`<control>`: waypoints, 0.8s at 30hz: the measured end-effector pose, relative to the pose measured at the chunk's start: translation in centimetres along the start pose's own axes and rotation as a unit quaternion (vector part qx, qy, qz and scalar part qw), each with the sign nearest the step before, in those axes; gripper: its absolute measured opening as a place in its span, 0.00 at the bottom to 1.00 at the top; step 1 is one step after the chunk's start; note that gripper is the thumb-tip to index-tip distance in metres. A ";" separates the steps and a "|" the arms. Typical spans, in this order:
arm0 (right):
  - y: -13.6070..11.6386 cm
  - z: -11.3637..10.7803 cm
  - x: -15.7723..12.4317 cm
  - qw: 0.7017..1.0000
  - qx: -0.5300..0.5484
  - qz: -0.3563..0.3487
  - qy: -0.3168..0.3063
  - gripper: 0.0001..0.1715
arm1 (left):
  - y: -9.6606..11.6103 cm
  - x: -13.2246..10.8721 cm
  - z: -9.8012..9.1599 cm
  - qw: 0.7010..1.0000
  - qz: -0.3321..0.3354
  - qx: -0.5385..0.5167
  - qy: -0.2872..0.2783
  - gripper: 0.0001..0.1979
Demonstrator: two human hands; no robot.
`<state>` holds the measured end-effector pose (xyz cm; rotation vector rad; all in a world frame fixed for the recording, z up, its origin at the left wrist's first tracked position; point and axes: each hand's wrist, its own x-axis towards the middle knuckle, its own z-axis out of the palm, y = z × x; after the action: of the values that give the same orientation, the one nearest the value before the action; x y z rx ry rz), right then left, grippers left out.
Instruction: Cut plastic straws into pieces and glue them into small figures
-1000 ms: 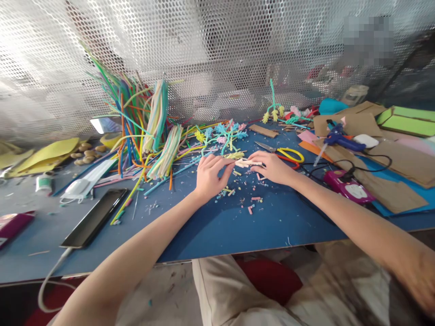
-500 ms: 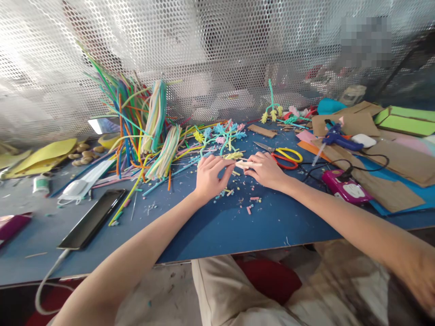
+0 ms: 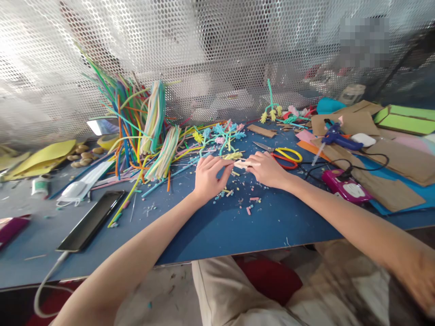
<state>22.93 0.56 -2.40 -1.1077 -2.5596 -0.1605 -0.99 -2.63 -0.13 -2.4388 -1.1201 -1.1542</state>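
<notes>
My left hand (image 3: 211, 177) and my right hand (image 3: 268, 169) meet over the middle of the blue table, fingers pinched. Between them stretches a short, pale cream pipe cleaner piece (image 3: 242, 163), its ends partly hidden by the fingers. Just beyond lies a yellow pipe cleaner leaf (image 3: 234, 155). Further back are fluffy blue, pink and yellow pipe cleaner flowers (image 3: 226, 131) on teal stems. Scissors (image 3: 287, 155) with yellow and red handles rest beside my right hand. Pink and yellow snippets (image 3: 249, 210) are scattered below the hands.
Bundled pipe cleaners (image 3: 152, 122) stand at the left, near a phone (image 3: 91, 221) on a white cable. To the right lie a blue glue gun (image 3: 341, 139), a magenta power box (image 3: 346, 186) with a black cord, and cardboard sheets (image 3: 397, 190). A perforated metal screen (image 3: 234, 45) closes the back.
The fingers of my right hand have shifted slightly around the cream piece. My left hand stays nearly in place, still pinching. The objects on the table have not moved.
</notes>
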 end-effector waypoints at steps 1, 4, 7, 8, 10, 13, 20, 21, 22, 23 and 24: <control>0.2 -0.1 0.0 1.000 0.010 0.010 0.007 0.17 | 0.0 0.0 0.0 1.000 0.000 0.000 0.001 0.08; 0.4 0.0 0.0 0.999 0.041 0.007 0.006 0.16 | 0.0 0.0 0.0 1.000 0.005 0.000 0.004 0.08; 0.0 0.4 0.0 0.999 0.052 -0.001 -0.003 0.13 | 0.1 0.0 0.0 1.000 0.002 0.003 -0.002 0.08; -0.2 0.5 -0.1 0.999 0.050 0.003 -0.002 0.13 | 0.1 0.0 0.0 1.000 0.001 0.004 -0.004 0.08; -0.5 0.8 -0.1 0.999 0.043 0.011 0.001 0.13 | 0.1 0.0 0.0 1.000 -0.001 0.004 -0.007 0.08; -0.7 1.1 0.0 0.999 0.033 0.017 0.003 0.13 | 0.2 0.0 -0.1 1.000 -0.001 0.003 -0.009 0.08; -1.2 1.4 0.2 1.000 0.003 0.012 -0.008 0.12 | 0.2 0.0 -0.2 1.000 -0.005 0.001 -0.016 0.09; -1.2 1.4 0.2 1.000 -0.001 0.010 -0.009 0.12 | 0.2 0.0 -0.2 1.000 -0.006 0.002 -0.017 0.09; -1.2 1.4 0.2 1.000 -0.003 0.009 -0.009 0.12 | 0.2 0.0 -0.3 1.000 -0.006 0.002 -0.017 0.09; -1.1 1.5 0.2 1.000 -0.004 0.009 -0.009 0.12 | 0.2 0.0 -0.3 1.000 -0.006 0.001 -0.016 0.09; -1.1 1.5 0.2 1.000 -0.004 0.011 -0.006 0.12 | 0.2 0.0 -0.3 1.000 -0.005 0.000 -0.013 0.09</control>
<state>21.65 0.30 -3.73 -1.1435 -2.5583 -0.1600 -0.99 -2.87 0.11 -2.4596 -1.1398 -1.1280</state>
